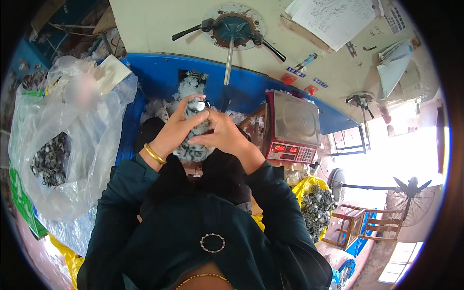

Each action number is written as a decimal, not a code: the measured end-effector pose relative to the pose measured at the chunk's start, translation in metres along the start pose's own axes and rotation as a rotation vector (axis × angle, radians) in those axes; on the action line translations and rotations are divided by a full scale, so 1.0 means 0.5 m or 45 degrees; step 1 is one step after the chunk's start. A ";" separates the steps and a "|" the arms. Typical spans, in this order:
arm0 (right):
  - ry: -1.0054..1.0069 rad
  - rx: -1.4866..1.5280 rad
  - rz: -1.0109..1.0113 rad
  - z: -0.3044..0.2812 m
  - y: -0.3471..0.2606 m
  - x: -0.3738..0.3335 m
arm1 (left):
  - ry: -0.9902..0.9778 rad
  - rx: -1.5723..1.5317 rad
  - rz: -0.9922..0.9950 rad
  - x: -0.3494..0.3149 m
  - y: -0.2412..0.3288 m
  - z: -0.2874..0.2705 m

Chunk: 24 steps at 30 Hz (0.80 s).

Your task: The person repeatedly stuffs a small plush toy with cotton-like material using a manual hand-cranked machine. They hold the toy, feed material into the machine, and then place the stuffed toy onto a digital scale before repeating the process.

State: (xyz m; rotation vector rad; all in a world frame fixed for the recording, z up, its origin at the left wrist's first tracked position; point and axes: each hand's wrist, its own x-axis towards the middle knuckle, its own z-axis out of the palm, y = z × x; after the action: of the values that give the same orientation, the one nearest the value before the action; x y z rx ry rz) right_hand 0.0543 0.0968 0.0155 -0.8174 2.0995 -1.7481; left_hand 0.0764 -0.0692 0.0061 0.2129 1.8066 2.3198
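Note:
A small grey-and-black mottled plush toy is held upright in front of my lap, between both hands. Near its top is a white spot beside a black one, perhaps an eye. My left hand wraps its left side, fingers reaching up to the top. My right hand closes on its right side, with the thumb across the front. Both thumbs press into the fur, and the fingers hide part of the toy. Just beyond, a metal filling tube sticks out from a machine panel toward me, apart from the toy.
White stuffing shows at an opening in the blue panel. Right of my hands stands a red digital scale. A clear plastic bag at left and a yellow bag at right contain grey furry pieces. Snips lie on the machine top.

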 end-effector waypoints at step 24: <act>0.751 -1.181 -0.487 -0.255 0.089 0.308 | 0.109 -0.002 -0.161 0.217 0.021 0.046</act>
State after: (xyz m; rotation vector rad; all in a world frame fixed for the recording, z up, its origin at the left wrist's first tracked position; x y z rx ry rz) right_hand -0.1500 0.1131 0.0213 -1.0490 3.4441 -1.1680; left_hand -0.0243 -0.0242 0.0212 -0.0010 1.8011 2.2745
